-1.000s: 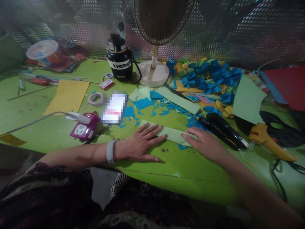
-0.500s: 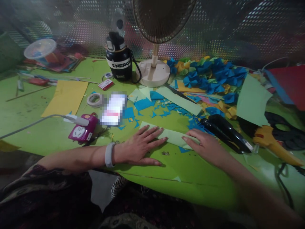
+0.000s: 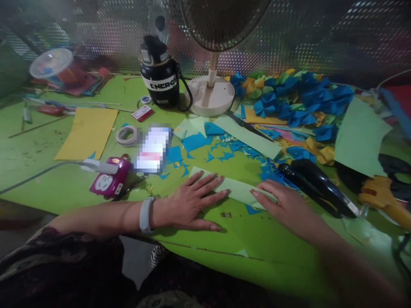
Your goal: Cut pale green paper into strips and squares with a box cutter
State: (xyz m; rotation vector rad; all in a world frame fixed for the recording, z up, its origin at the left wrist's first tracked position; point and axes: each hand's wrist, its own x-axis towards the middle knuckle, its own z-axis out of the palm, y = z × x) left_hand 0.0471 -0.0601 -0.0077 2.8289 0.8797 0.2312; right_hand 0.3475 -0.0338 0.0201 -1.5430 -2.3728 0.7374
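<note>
From here I read my left hand and right hand as both open, fingers spread, neither gripping. They seem placed to press a pale green paper strip flat on the green tabletop, and the strip lies between them, partly covered by both. Blue paper scraps crowd just beyond it. To the right lies a long glossy black tool, possibly a stapler, though the light is too dim to be sure. A pixelated white rectangular object is unreadable, and my right forearm blurs at lower right.

Pale green paper strip; lime-green tabletop; blue paper bows
</note>
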